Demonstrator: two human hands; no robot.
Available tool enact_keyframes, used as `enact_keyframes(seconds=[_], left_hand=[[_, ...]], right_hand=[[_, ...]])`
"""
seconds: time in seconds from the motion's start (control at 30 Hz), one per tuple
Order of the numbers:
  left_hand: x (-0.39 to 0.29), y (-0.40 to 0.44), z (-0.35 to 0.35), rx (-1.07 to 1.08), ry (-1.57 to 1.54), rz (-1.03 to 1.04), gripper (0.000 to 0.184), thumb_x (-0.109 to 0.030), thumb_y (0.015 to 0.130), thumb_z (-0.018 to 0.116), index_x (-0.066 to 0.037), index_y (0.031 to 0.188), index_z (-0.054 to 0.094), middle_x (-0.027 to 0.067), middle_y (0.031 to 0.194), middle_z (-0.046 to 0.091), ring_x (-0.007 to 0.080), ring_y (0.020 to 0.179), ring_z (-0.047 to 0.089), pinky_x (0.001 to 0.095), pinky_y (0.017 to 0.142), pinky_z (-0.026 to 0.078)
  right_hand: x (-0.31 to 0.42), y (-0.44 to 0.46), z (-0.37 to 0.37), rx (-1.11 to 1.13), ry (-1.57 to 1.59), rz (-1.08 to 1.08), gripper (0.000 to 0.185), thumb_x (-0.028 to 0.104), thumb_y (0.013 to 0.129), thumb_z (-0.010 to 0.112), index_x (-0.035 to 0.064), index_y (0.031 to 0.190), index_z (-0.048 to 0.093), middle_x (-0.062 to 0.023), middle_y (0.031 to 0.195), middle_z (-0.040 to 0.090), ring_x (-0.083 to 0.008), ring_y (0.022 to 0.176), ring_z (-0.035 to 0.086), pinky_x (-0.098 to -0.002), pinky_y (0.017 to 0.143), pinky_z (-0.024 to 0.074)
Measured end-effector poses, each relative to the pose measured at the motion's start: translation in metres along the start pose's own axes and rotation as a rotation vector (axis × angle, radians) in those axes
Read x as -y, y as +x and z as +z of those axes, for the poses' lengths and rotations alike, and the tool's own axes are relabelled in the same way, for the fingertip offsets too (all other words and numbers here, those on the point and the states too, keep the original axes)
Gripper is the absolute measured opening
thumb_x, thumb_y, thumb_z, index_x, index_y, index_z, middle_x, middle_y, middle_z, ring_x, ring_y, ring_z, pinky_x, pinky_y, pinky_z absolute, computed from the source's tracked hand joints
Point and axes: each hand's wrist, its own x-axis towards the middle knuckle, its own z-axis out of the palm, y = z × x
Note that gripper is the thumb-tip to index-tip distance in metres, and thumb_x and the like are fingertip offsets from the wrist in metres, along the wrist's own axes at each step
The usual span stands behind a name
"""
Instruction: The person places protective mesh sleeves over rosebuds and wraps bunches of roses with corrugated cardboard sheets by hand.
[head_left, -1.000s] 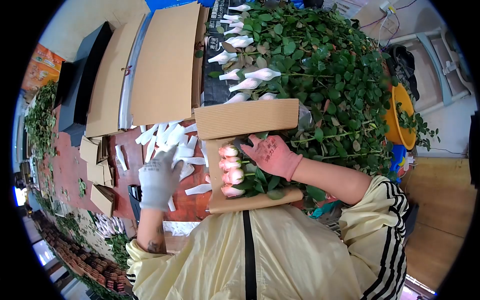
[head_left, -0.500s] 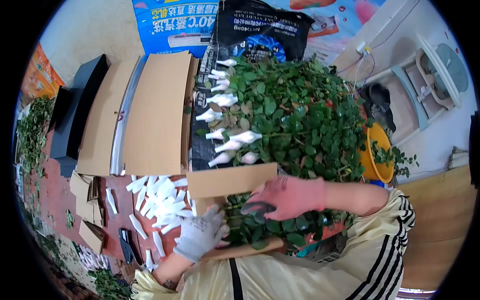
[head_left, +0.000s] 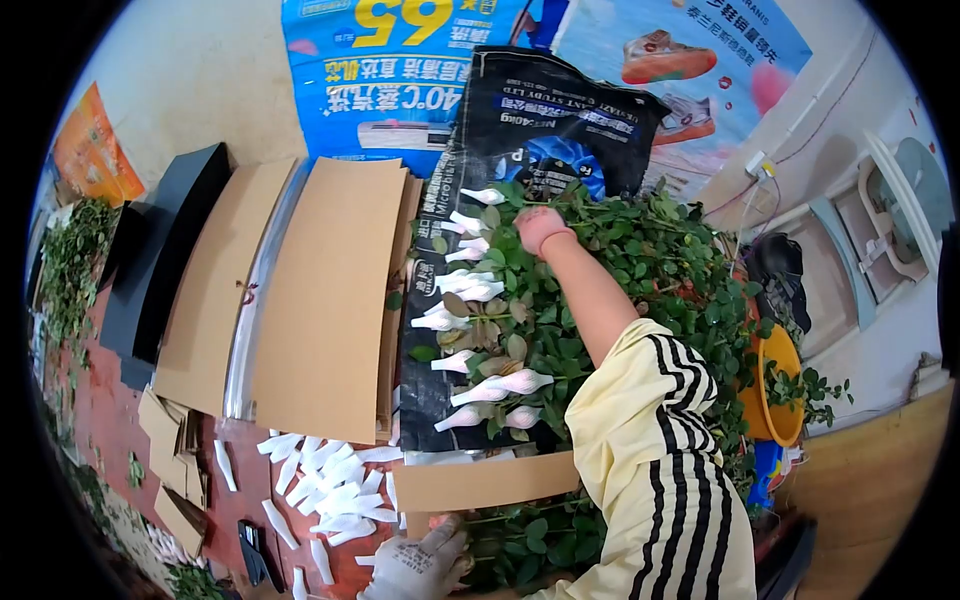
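My left hand [head_left: 418, 565], in a grey-white glove, is at the near edge with its fingers bent over a brown cardboard piece [head_left: 490, 483]. A pinkish bud [head_left: 440, 520] shows by its fingertips, and green stems lie under the cardboard. My right hand [head_left: 541, 229], in a pink glove, reaches to the far end of a leafy pile of roses [head_left: 650, 270]. Its fingers are curled among leaves; what they grip is hidden. To its left, rose buds in white sleeves [head_left: 470, 290] lie in a column on a black sack [head_left: 425, 350].
Loose white sleeves [head_left: 335, 490] are heaped on the red table [head_left: 225, 510] beside a black stapler [head_left: 258, 555]. Large cardboard sheets [head_left: 325, 300] stand left of the sack, with small folded cardboard pieces [head_left: 172, 450] nearer me. A yellow bucket [head_left: 782, 385] stands at right.
My right hand has left the near cardboard and gone far forward to the back of the rose pile. My left hand stays at the cardboard. The view has tilted upward.
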Motion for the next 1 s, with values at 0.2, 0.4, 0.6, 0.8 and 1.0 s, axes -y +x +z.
enact_keyframes(seconds=[0.2, 0.4, 0.6, 0.8, 1.0], left_hand=[[0.003, -0.001, 0.007, -0.065, 0.070, 0.072, 0.036, -0.031, 0.082, 0.059, -0.010, 0.111, 0.062, 0.0110, 0.117, 0.060, 0.0245, 0.080, 0.064, 0.0354, 0.062, 0.050], [-0.005, 0.001, 0.003, -0.109, 0.092, 0.074, 0.035, -0.031, 0.075, 0.064, -0.012, 0.104, 0.065, 0.0084, 0.113, 0.062, 0.0237, 0.068, 0.066, 0.0335, 0.058, 0.052], [-0.006, -0.001, 0.011, -0.151, 0.131, 0.107, 0.036, -0.030, 0.074, 0.065, -0.011, 0.104, 0.065, 0.0097, 0.111, 0.064, 0.0241, 0.071, 0.066, 0.0341, 0.059, 0.052], [-0.004, -0.003, 0.001, -0.016, 0.122, 0.014, 0.036, -0.032, 0.082, 0.059, -0.014, 0.112, 0.062, 0.0106, 0.117, 0.060, 0.0259, 0.078, 0.064, 0.0377, 0.062, 0.050], [-0.004, 0.002, 0.004, -0.064, 0.062, 0.061, 0.037, -0.031, 0.075, 0.063, -0.009, 0.106, 0.064, 0.0126, 0.115, 0.061, 0.0257, 0.078, 0.066, 0.0349, 0.064, 0.053]], right_hand=[[-0.031, -0.027, -0.029, -0.257, 0.026, 0.121, 0.025, 0.017, 0.081, 0.054, 0.0154, 0.105, 0.063, -0.0053, 0.094, 0.068, -0.0237, 0.087, 0.065, -0.0333, 0.078, 0.0504], [-0.117, -0.112, -0.148, -1.158, -0.083, 0.374, 0.004, 0.017, 0.080, 0.053, 0.0144, 0.083, 0.054, -0.0017, 0.078, 0.061, -0.0204, 0.077, 0.062, -0.0328, 0.067, 0.0483], [0.029, -0.144, -0.100, -0.613, -0.110, -0.103, 0.004, 0.014, 0.077, 0.047, 0.0118, 0.076, 0.051, -0.0011, 0.065, 0.052, -0.0159, 0.060, 0.053, -0.0268, 0.054, 0.0417], [0.089, -0.140, -0.002, -0.547, 0.001, -0.543, 0.008, 0.017, 0.079, 0.050, 0.0126, 0.075, 0.055, -0.0023, 0.068, 0.057, -0.0213, 0.067, 0.058, -0.0336, 0.059, 0.0448], [0.053, -0.133, -0.083, -0.396, 0.307, -0.266, 0.020, 0.020, 0.077, 0.050, 0.0105, 0.086, 0.065, -0.0082, 0.092, 0.066, -0.0252, 0.088, 0.063, -0.0394, 0.077, 0.0493]])
